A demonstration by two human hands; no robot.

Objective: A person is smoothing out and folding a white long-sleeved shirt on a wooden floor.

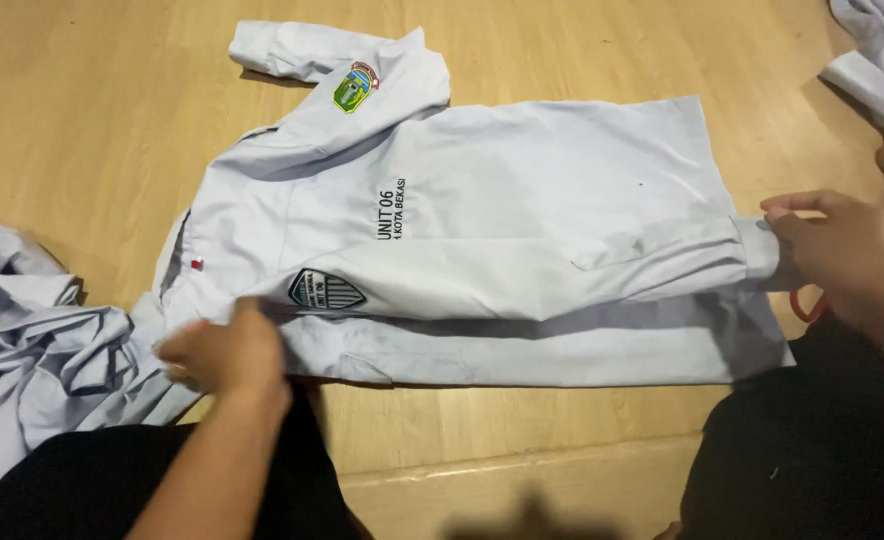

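White uniform shirt [522,210] lies flat on the wood floor [72,130], light, limp & prob. creasy, so left hand [224,352] pinches the shoulder fold w/ fingers closed, right hand [840,250] grips the cuff [762,248].

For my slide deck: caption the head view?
Both hands, left and right, hold a white shirt flat on a wooden floor.
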